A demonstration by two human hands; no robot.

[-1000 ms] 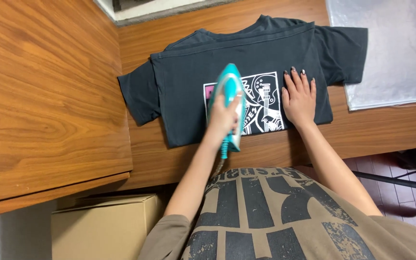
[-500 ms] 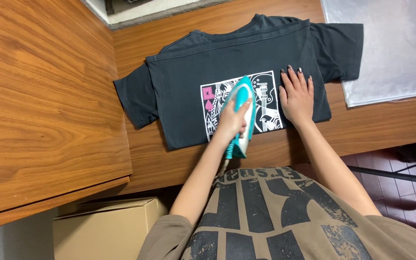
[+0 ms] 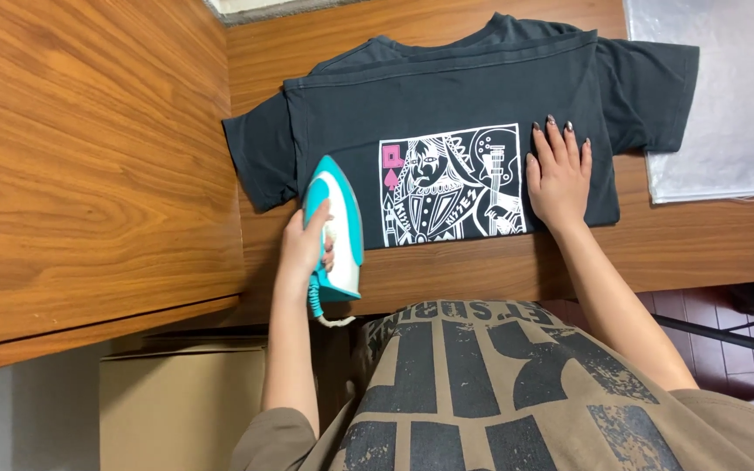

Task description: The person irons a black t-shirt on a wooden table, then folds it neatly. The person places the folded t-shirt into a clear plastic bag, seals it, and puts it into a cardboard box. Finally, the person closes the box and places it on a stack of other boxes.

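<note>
I count one dark grey printed cotton T-shirt (image 3: 447, 105), one teal-and-white steam iron (image 3: 335, 228), one silvery-grey cloth sheet (image 3: 726, 87), one brown cardboard box (image 3: 181, 406), one wooden worktop (image 3: 674, 249). Two hands: left (image 3: 303, 249), right (image 3: 558, 174).

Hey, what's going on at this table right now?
A person is ironing a dark T-shirt spread flat on a wooden table. Their left hand grips a teal and white iron resting on the shirt's lower left edge, beside the printed graphic. Their right hand lies flat on the shirt just right of the graphic, pinning the fabric. A pale cloth lies beside the shirt on the right, and a cardboard box sits below the table.
</note>
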